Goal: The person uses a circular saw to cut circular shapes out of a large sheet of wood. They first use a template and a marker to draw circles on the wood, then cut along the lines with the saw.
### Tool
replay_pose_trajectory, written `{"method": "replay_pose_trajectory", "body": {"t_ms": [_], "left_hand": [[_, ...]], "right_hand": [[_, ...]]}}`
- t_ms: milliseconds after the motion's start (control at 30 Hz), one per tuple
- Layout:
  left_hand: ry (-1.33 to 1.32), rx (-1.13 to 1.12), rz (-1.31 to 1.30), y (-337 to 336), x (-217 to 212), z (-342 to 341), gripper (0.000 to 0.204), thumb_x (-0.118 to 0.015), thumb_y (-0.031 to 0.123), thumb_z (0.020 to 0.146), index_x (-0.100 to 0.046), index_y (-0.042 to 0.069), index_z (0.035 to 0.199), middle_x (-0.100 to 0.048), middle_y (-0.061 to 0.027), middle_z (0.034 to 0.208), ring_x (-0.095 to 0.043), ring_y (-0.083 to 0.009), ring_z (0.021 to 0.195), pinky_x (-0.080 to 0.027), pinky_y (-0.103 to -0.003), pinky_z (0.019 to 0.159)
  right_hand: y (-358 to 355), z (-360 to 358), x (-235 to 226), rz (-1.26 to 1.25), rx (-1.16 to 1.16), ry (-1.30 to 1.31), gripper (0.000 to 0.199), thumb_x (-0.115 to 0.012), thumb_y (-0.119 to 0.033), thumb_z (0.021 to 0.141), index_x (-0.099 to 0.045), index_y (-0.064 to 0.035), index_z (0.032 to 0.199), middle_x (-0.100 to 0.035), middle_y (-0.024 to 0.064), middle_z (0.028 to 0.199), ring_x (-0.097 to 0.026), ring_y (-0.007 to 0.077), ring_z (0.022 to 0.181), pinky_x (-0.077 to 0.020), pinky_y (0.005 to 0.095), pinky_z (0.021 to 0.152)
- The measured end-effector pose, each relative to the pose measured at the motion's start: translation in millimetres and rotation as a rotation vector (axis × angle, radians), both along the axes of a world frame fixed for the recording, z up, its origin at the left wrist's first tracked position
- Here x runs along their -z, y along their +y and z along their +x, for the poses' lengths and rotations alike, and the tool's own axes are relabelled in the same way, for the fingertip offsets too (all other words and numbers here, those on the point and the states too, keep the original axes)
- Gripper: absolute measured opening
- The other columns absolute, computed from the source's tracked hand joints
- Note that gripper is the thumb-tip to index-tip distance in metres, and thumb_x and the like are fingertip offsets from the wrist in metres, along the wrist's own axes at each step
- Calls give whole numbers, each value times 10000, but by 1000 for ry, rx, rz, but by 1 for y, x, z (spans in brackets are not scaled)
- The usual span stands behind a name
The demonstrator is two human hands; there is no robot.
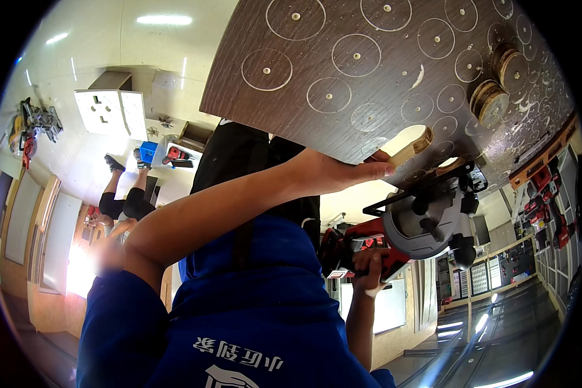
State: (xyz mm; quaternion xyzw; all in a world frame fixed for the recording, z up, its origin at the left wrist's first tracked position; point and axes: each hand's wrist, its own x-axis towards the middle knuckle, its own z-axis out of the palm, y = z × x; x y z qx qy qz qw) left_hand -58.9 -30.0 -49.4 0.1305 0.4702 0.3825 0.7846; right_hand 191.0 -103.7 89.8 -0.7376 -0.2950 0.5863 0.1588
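Note:
A dark wood-grain board tilts across the upper view, its face scored with several ring cuts, each with a small centre hole. At its lower edge, my left hand has its thumb stretched and its fingers curled round a curved wood piece with a pale-brown edge. I cannot tell whether that piece is loose or part of the board. Low on the right, my right hand grips the handle of a red and grey power saw with a black base. The saw sits below the board's near side.
Round wooden discs rest on the board among dust and chips. Red power tools line a rack at the right. Another person is at the left, near a blue bin, a red drill and a white cabinet.

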Motion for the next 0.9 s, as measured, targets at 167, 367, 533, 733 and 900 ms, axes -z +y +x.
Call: {"method": "replay_pose_trajectory", "body": {"t_ms": [167,367,533,733,900], "left_hand": [[-4,50,-25,1,-1,-2,333,-729,368,884,-748,75,1040,-737,-69,905,-684,-150,816,-548,-273,701],[-18,56,-39,3,-2,-3,328,-731,351,886,-743,63,1041,-737,-73,920,-680,-148,818,-542,-268,712],[-23,25,-52,4,-3,-3,328,-751,324,872,-737,37,1030,-736,-82,922,-679,-145,821,-541,-264,715],[15,-10,-26,5,-4,1,313,-770,274,861,-725,9,1022,-735,-88,923,-681,-132,814,-542,-259,722],[39,-8,-45,4,-3,2,261,-767,231,865,-723,15,1004,-705,-59,891,-649,-97,774,-515,-242,688]], "right_hand": [[4,-7,-2,8,11,18,110,-530,-159,924,-466,-82,879,-357,-3,581,-388,129,511,-390,305,551],[1,2,0,5,10,63,97,-535,-154,922,-498,-72,959,-356,-3,580,-381,129,516,-399,309,575],[3,-3,0,61,23,10,99,-515,-81,903,-510,-3,964,-474,49,593,-427,125,507,-386,281,511],[3,-10,6,115,-10,-6,157,-521,-71,895,-514,34,1012,-481,44,589,-434,116,508,-394,274,526],[0,1,4,96,3,-13,170,-558,-60,886,-525,22,1030,-514,49,615,-477,117,521,-396,257,520]]}}
